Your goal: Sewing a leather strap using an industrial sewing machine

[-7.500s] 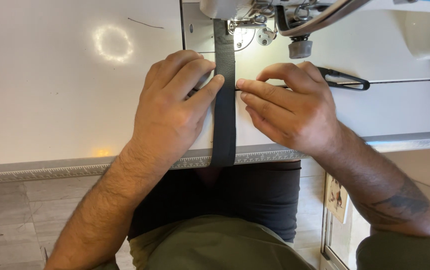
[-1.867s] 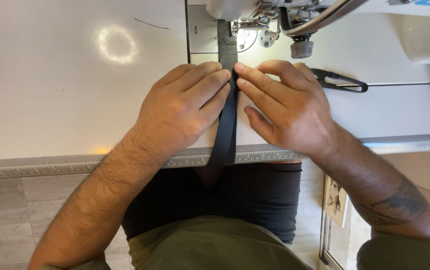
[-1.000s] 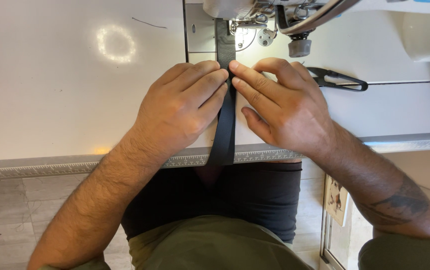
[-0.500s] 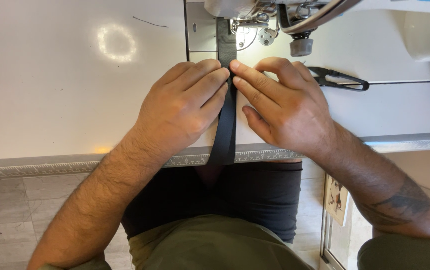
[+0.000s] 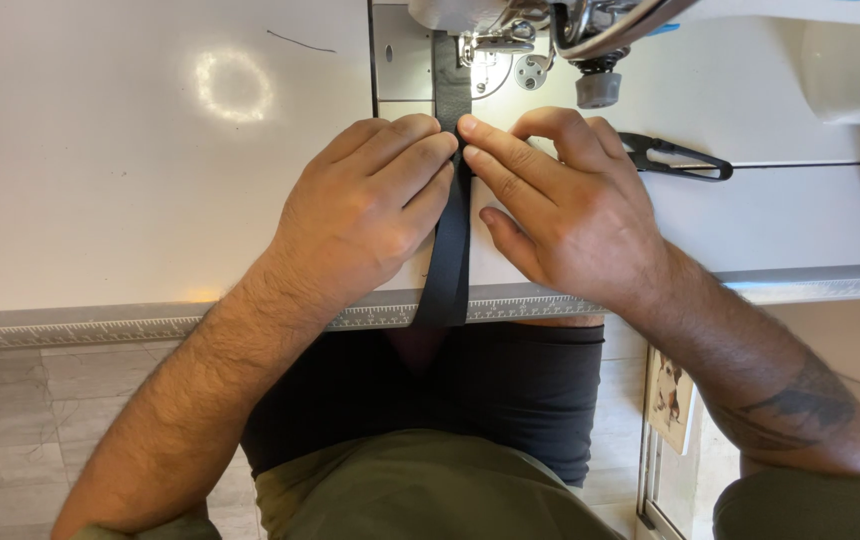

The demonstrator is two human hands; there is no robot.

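Note:
A long dark grey strap (image 5: 450,250) runs from under the sewing machine's presser foot (image 5: 480,45) toward me and hangs over the table's front edge. My left hand (image 5: 365,205) lies flat on the table, its fingertips pressing the strap's left edge. My right hand (image 5: 565,205) lies flat on the other side, fingertips pressing the strap's right edge. The fingertips of both hands nearly meet on the strap just in front of the machine's foot.
The white sewing table (image 5: 130,180) has a ruler strip (image 5: 80,325) along its front edge. Black thread snips (image 5: 675,158) lie right of my right hand. The white machine body (image 5: 830,60) fills the upper right. Dark fabric (image 5: 510,390) hangs below the table edge.
Both hands have slid up the strap toward the machine's foot and closed in on each other; in the last second they barely move.

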